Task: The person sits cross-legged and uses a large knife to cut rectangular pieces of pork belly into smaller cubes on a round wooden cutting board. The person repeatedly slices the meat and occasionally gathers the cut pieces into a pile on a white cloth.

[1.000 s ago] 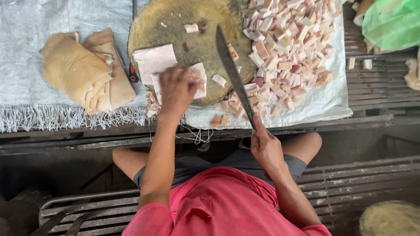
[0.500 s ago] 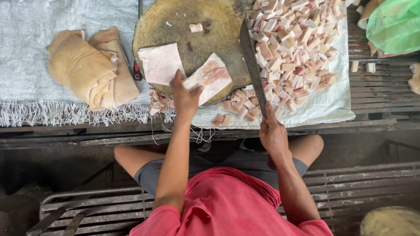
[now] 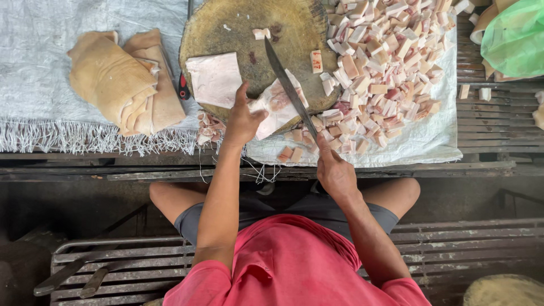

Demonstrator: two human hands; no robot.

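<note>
Worn wooden slat bench [image 3: 493, 122] up top, white woven sheet [image 3: 39, 68] with frayed fringe draped over it. Dark grimy floor [image 3: 85, 204] below. Metal slatted seat [image 3: 453, 249] at bottom. Flat daylight, pretty soft shadows.

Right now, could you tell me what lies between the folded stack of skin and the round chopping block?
In the head view, a small red-handled tool lies between the folded skin and the chopping block, on the white sheet.

Butcher's stall, round chopping block [image 3: 238, 28], cubed meat pile [image 3: 385, 62]
</note>
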